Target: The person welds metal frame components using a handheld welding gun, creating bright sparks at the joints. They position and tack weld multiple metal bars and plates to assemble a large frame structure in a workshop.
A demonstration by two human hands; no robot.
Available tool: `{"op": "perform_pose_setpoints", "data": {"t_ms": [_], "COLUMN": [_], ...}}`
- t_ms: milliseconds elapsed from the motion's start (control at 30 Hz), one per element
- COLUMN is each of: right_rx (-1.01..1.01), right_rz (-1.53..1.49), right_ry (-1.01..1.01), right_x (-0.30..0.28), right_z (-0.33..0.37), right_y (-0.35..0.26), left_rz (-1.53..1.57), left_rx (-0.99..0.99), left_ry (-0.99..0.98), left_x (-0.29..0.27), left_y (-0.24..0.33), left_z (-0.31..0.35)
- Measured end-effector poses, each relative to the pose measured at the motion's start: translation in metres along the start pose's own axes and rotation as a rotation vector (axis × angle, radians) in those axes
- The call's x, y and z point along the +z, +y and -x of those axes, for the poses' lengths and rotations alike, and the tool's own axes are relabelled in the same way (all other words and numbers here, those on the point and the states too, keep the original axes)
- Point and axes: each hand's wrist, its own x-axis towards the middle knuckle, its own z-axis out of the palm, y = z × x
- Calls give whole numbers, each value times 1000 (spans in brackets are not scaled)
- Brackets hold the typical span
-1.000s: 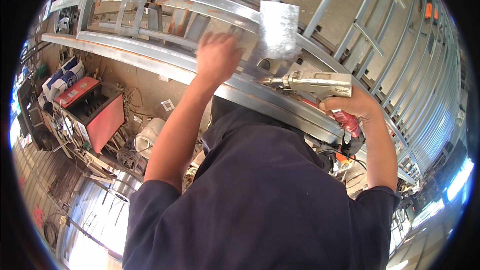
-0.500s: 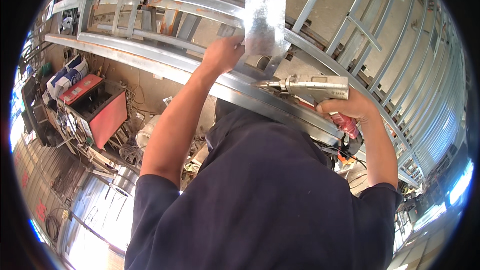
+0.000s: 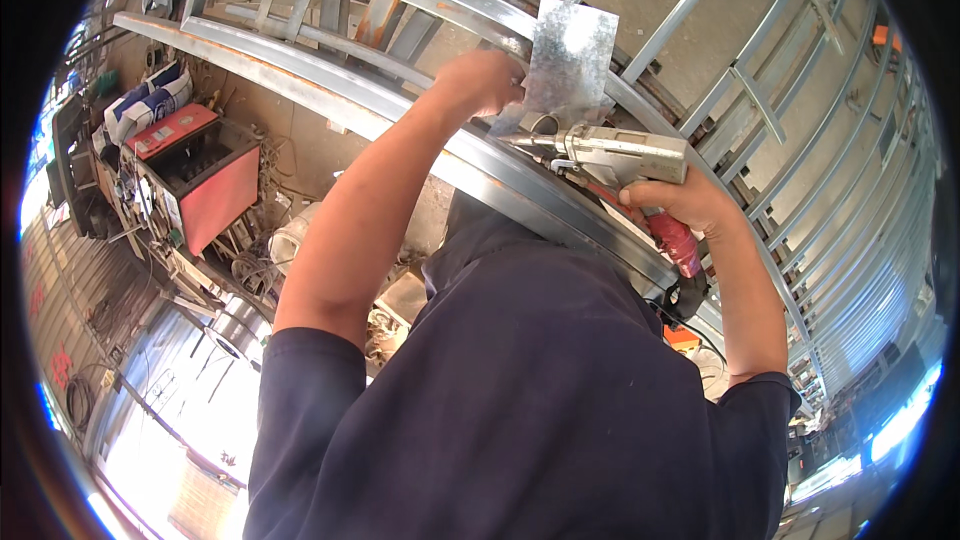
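My left hand (image 3: 482,80) pinches the left edge of a small shiny metal plate (image 3: 572,58) and holds it against a curved steel rail (image 3: 330,90) of a metal frame. My right hand (image 3: 690,202) grips a silver hand-held welding gun (image 3: 610,153) with a red-wrapped handle (image 3: 672,235). The gun's pointed tip sits just under the plate's lower left corner, near the rail. My dark blue shirt fills the lower middle of the view.
Curved steel rails and ladder-like frames (image 3: 790,90) arch across the top and right. A red boxy machine (image 3: 200,175) stands on the floor at the left, with white sacks (image 3: 150,105) behind it and cables and clutter around. Corrugated metal sheeting (image 3: 70,290) lies at far left.
My left hand has slid the metal plate along the rail and set it against the frame. My right hand has brought the gun's tip up closer to the plate's lower corner.
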Motion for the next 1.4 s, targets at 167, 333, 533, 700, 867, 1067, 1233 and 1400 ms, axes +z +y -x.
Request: {"op": "perform_pose_setpoints", "data": {"t_ms": [167, 333, 533, 700, 867, 1067, 1233, 1400], "right_rx": [29, 55, 64, 139, 95, 32, 26, 72], "right_rz": [-19, -50, -61, 55, 39, 34, 43, 21], "right_ry": [-45, -56, -85, 2, -51, -81, -91, -83], "right_x": [5, 7, 7, 7, 4, 8, 7, 8], "right_z": [-11, -16, -17, -18, -22, -19, -17, -14], "right_y": [0, 2, 1, 0, 7, 2, 4, 0], "left_rz": [-9, -26, -55, -127, -207, -133, 105, 336], "left_rx": [-26, -40, -52, -31, -60, -101, -118, -148], "left_ry": [2, -33, -36, -65, -46, 25, 299, 576], "left_x": [-4, -2, -5, -10, -11, -17, -31, -9], "left_y": [4, 2, 6, 11, 17, 10, -7, -33], "left_z": [2, -4, -2, 1, 3, 10, 44, 86]}}
